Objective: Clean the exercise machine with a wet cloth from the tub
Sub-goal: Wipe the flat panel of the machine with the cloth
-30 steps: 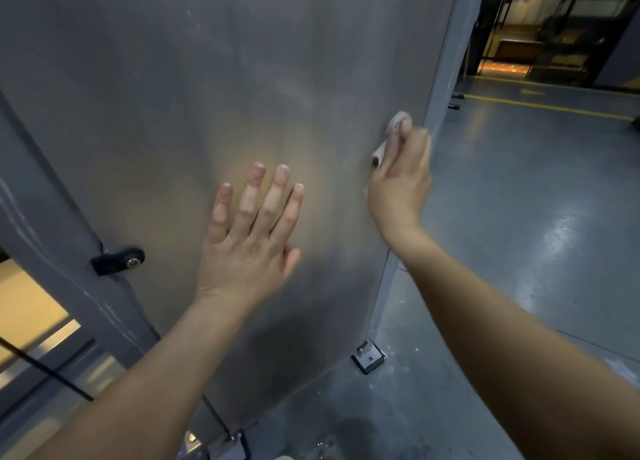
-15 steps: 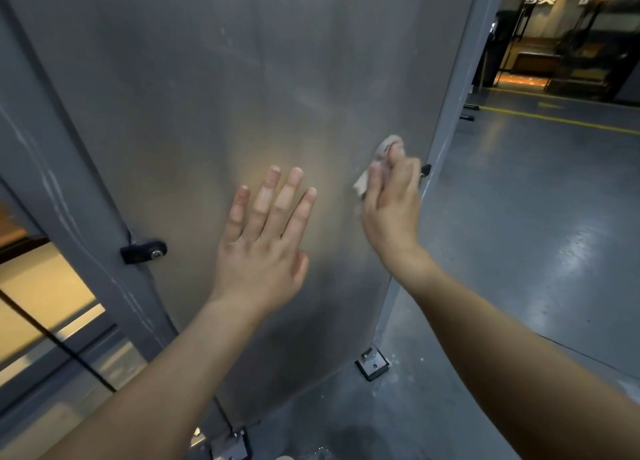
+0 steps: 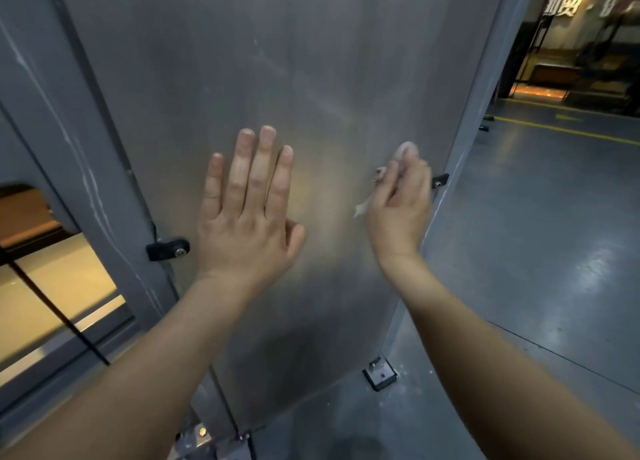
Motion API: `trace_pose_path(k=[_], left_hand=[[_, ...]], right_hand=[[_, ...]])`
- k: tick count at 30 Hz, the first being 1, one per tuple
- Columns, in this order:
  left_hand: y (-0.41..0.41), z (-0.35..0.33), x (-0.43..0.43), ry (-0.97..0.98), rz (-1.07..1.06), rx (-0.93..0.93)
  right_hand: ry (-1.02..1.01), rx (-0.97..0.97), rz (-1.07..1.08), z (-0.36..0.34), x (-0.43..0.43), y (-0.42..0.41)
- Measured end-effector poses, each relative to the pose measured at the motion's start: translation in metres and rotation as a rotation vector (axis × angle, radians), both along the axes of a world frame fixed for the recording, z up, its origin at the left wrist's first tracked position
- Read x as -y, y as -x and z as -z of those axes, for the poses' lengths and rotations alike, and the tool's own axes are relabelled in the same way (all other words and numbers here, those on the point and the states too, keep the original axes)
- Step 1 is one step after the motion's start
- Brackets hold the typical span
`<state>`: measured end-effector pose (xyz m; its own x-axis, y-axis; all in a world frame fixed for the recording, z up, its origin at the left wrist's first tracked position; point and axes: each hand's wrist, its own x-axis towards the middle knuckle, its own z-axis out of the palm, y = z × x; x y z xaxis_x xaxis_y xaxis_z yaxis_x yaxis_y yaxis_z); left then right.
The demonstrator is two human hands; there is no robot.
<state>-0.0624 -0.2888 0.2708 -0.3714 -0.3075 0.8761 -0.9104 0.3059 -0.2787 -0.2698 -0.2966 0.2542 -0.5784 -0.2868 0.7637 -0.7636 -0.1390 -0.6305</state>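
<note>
Left hand lies flat against the grey metal panel of the exercise machine, fingers straight and together, holding nothing; it seems to steady the person. Just left of its wrist sits a black clip that fixes the panel to the slanted frame post. To the right, the right hand grips a bunched pale cloth and presses it to the panel near the right edge, with a tail of cloth showing below the fingers. A second black clip sits just beside its knuckles, and the glossy floor lies beyond.

As for progress, the wiping is underway: the cloth is in hand and on the metal, so the fetching step is done, and the tub is not in view. Faint streaks cross the upper panel, possibly wipe marks or scuffs; the dim light does not settle it. The lower panel, the posts and the rest of the machine likely remain to be wiped.

Compared with a second ago, the right hand has come down the panel. Its fingertips then reached above those of the left hand; now they sit a little lower. It has also drawn slightly in from the edge, uncovering the right clip. The left hand has stayed flat in much the same spot beside its clip.
</note>
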Motion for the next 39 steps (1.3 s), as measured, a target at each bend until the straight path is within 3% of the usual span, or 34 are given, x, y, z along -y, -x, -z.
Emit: trace_pose_path(k=[4, 5, 7, 10, 11, 12, 15, 16, 17, 18, 21, 22, 23, 26, 28, 30, 33, 34, 35, 37, 39], left_hand=[[-0.002, 0.003, 0.005, 0.02, 0.018, 0.023], [-0.003, 0.003, 0.006, 0.03, 0.026, 0.027], [-0.004, 0.004, 0.007, 0.047, 0.034, 0.025], [-0.003, 0.004, 0.009, 0.052, 0.034, 0.018], [-0.003, 0.004, 0.009, 0.054, 0.036, 0.016], [-0.003, 0.005, 0.009, 0.057, 0.037, 0.014], [-0.004, 0.005, 0.008, 0.059, 0.045, 0.021], [-0.004, 0.005, 0.008, 0.054, 0.048, 0.027], [-0.005, 0.005, 0.009, 0.05, 0.049, 0.032], [-0.005, 0.005, 0.009, 0.048, 0.048, 0.035], [-0.005, 0.005, 0.01, 0.06, 0.042, 0.029], [-0.005, 0.005, 0.01, 0.06, 0.047, 0.027], [-0.005, 0.006, 0.01, 0.058, 0.053, 0.026], [-0.006, 0.006, 0.01, 0.054, 0.057, 0.032], [-0.006, 0.006, 0.009, 0.05, 0.049, 0.047], [-0.006, 0.005, 0.01, 0.048, 0.051, 0.051], [-0.005, 0.007, 0.01, 0.055, 0.053, 0.039], [-0.005, 0.007, 0.01, 0.058, 0.051, 0.037], [-0.005, 0.007, 0.01, 0.062, 0.05, 0.037], [-0.006, 0.006, 0.009, 0.064, 0.051, 0.039], [-0.006, 0.006, 0.009, 0.06, 0.049, 0.039]], right_hand=[[-0.068, -0.808, -0.117, 0.029, -0.013, 0.001], [-0.082, -0.878, -0.11, 0.022, -0.012, 0.018], [-0.135, -0.68, -0.008, -0.001, -0.009, 0.04], [-0.07, -0.118, 0.08, -0.018, 0.001, 0.03], [-0.039, -0.105, 0.047, -0.015, 0.0, 0.016], [-0.036, -0.225, -0.008, -0.007, -0.001, 0.002], [-0.07, -0.996, -0.168, 0.018, -0.011, 0.003], [-0.07, -1.118, -0.172, 0.011, -0.011, 0.017], [-0.067, -1.117, -0.138, 0.0, -0.009, 0.029], [-0.058, -1.001, -0.08, -0.014, -0.007, 0.036], [-0.043, -0.307, 0.029, -0.042, 0.001, 0.025], [-0.026, -0.222, 0.009, -0.04, 0.003, 0.013], [-0.023, -0.271, -0.035, -0.032, 0.003, 0.004], [-0.011, -1.013, -0.165, -0.001, -0.005, 0.006], [0.025, -1.312, -0.159, -0.019, -0.003, 0.034], [0.067, -1.223, -0.044, -0.049, 0.007, 0.051], [0.027, -0.681, 0.027, -0.06, 0.016, 0.036], [0.003, -0.632, 0.003, -0.05, 0.015, 0.025], [0.001, -0.723, -0.044, -0.034, 0.014, 0.017], [0.02, -1.152, -0.141, -0.013, 0.002, 0.021], [0.03, -1.428, -0.166, -0.033, -0.003, 0.043]])
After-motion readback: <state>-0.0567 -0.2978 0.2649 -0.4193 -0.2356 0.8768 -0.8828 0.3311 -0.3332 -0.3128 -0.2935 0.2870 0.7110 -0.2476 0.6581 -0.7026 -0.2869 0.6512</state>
